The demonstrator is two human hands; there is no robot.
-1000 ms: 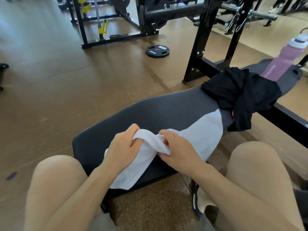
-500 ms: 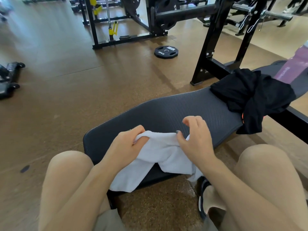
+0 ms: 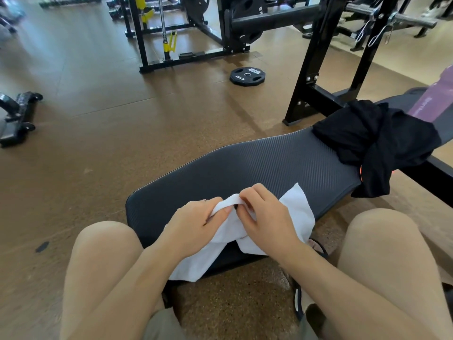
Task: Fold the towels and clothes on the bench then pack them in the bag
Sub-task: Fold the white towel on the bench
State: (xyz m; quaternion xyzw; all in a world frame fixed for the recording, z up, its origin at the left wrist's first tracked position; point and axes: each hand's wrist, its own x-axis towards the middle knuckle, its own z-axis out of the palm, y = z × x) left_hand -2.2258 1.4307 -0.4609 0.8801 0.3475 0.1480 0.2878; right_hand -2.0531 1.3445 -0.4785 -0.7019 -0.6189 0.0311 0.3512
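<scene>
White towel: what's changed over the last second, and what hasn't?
The right hand gathered the white towel from its spread toward the black clothes and now pinches it beside the left hand, bunched at the bench end. The left hand kept its grip; the clothes lay untouched.

Weight plate on floor — purple bottle far right.

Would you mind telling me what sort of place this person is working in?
Almost certainly a gym: a padded bench under the towel, a weight plate lying on the floor, and black steel racks behind.
</scene>
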